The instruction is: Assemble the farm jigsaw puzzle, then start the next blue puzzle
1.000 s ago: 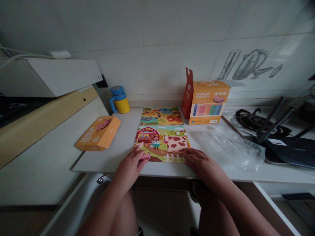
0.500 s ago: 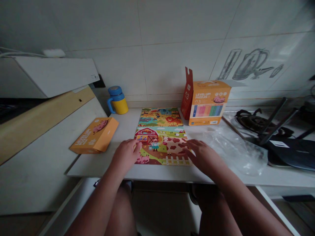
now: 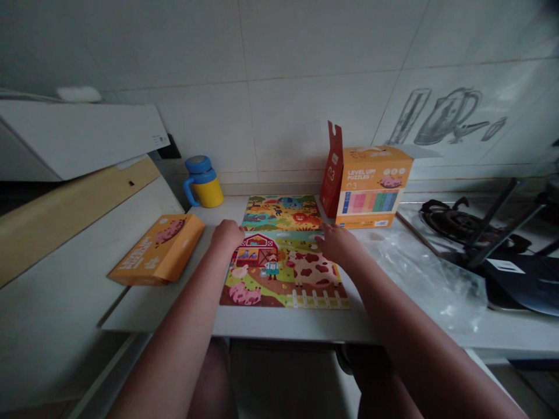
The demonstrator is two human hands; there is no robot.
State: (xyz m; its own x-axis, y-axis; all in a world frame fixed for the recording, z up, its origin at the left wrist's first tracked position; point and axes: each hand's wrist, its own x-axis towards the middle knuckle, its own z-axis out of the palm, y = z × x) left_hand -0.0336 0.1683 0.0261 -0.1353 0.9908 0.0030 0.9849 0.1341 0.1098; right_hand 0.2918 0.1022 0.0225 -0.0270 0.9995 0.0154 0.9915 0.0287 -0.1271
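Two finished picture puzzles lie on the white counter: a farm puzzle [image 3: 286, 273] with a red barn and a cow nearest me, and an animal puzzle [image 3: 282, 211] just behind it. My left hand [image 3: 227, 235] rests at the farm puzzle's far left corner, fingers curled down onto the edge. My right hand [image 3: 336, 243] lies at its far right corner, fingers bent over the seam between the two puzzles. Neither hand visibly lifts anything.
An orange puzzle box [image 3: 371, 186] with its red flap up stands behind on the right. An orange box lid [image 3: 157, 249] lies left, a blue and yellow mug [image 3: 203, 181] behind it. Crumpled clear plastic [image 3: 428, 273] and a gas stove [image 3: 471, 224] are on the right.
Both hands slid from the farm puzzle's near edge up along its sides to its far corners. The view tipped down a little.
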